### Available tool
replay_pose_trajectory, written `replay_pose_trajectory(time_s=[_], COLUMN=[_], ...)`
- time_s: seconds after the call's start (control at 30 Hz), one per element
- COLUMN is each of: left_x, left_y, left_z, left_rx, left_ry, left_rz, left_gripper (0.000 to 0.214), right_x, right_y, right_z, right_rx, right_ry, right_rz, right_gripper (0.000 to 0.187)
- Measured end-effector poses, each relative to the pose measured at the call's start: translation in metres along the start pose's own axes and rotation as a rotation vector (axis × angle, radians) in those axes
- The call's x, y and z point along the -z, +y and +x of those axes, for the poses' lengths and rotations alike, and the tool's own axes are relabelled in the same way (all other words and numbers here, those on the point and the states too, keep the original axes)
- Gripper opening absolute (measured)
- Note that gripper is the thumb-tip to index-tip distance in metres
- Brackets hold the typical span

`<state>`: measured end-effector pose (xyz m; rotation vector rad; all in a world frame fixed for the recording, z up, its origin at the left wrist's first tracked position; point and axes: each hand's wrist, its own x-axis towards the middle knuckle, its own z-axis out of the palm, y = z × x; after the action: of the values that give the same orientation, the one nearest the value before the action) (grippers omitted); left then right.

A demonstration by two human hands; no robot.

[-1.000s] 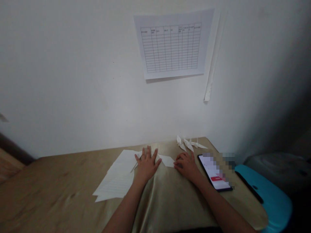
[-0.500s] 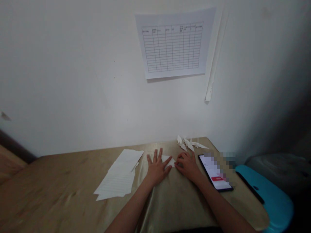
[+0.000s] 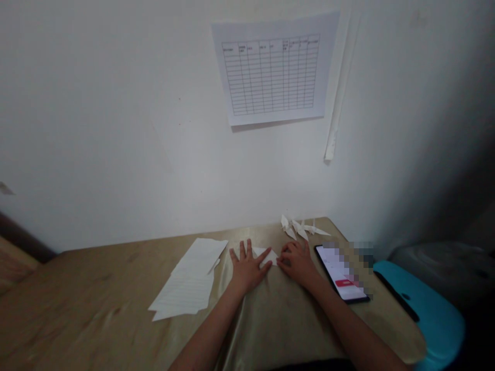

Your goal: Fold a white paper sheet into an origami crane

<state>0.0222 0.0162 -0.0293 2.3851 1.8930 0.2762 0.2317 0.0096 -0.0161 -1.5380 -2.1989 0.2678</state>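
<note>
A small folded piece of white paper point(image 3: 273, 255) lies on the table between my two hands. My left hand point(image 3: 248, 270) is spread flat, its thumb and index finger across the paper and its palm covering part of the left side. At the paper's right corner, my right hand point(image 3: 297, 262) has its fingers bent, with thumb and fingertips closed on the edge. Just beyond my right hand, several folded paper cranes point(image 3: 301, 228) sit close together near the wall.
Loose white sheets point(image 3: 189, 281), some lined, lie in a pile to the left. A phone point(image 3: 342, 273) with its screen lit rests right of my right forearm. A blue object point(image 3: 425, 309) stands beyond the table's right edge. A printed table sheet point(image 3: 274, 72) hangs on the wall.
My left hand has slid slightly left over the paper, its fingers still spread. My right hand stays at the right corner. The view has shifted a little.
</note>
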Motion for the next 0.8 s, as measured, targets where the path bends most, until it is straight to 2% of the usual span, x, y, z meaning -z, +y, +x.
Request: replay_pose_trajectory(time_s=[0.27, 0.47, 0.67, 0.8], left_x=[0.017, 0.03, 0.026, 0.022], left_y=[-0.012, -0.017, -0.026, -0.031], left_z=[0.001, 0.0, 0.001, 0.004], left_rx=[0.103, 0.168, 0.205, 0.183], left_ry=[-0.071, -0.053, -0.005, 0.012], left_rz=[0.107, 0.127, 0.117, 0.089], left_gripper=[0.056, 0.054, 0.056, 0.056], right_x=[-0.002, -0.005, -0.005, -0.007], right_y=[0.001, 0.004, 0.004, 0.006], right_z=[0.0, 0.001, 0.0, -0.001], right_rx=[0.003, -0.008, -0.007, -0.005], right_ry=[0.007, 0.007, 0.017, 0.024], right_rz=[-0.005, -0.01, 0.007, 0.018], right_gripper=[0.017, 0.017, 0.015, 0.014])
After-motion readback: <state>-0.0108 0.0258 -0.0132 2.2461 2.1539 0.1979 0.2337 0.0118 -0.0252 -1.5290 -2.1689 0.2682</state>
